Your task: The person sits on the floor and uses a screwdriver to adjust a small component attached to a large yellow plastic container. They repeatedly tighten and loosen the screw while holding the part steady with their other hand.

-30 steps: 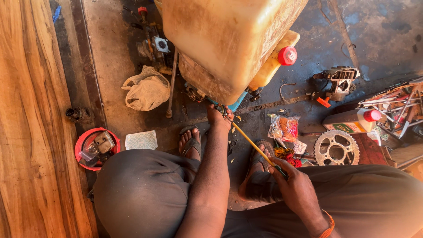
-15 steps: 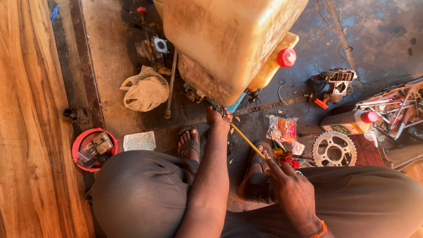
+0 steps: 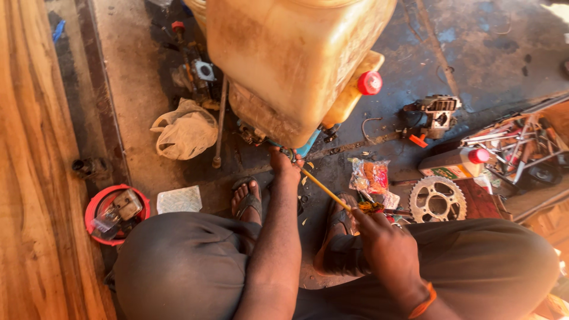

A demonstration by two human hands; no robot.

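A big dirty yellowish plastic tank (image 3: 296,53) with a red cap (image 3: 370,82) stands in front of me on a small engine. My left hand (image 3: 283,161) reaches under the tank's lower edge, its fingers closed on a small metal part there. My right hand (image 3: 382,240) grips the handle of a long screwdriver (image 3: 323,188) with a yellow shaft. The shaft runs up and left, and its tip meets the spot at my left fingers. My sandalled feet (image 3: 248,198) rest on the oily floor below.
A toothed sprocket (image 3: 437,200) and a colourful packet (image 3: 370,176) lie right of the screwdriver. Farther right are a white bottle with red cap (image 3: 456,163), an engine part (image 3: 437,112) and a tray of tools (image 3: 515,145). A red bowl (image 3: 95,204) and white bag (image 3: 185,133) sit left.
My right hand has slid a little forward along the screwdriver toward the tank. My left hand stays under the tank's edge. The view has shifted slightly.
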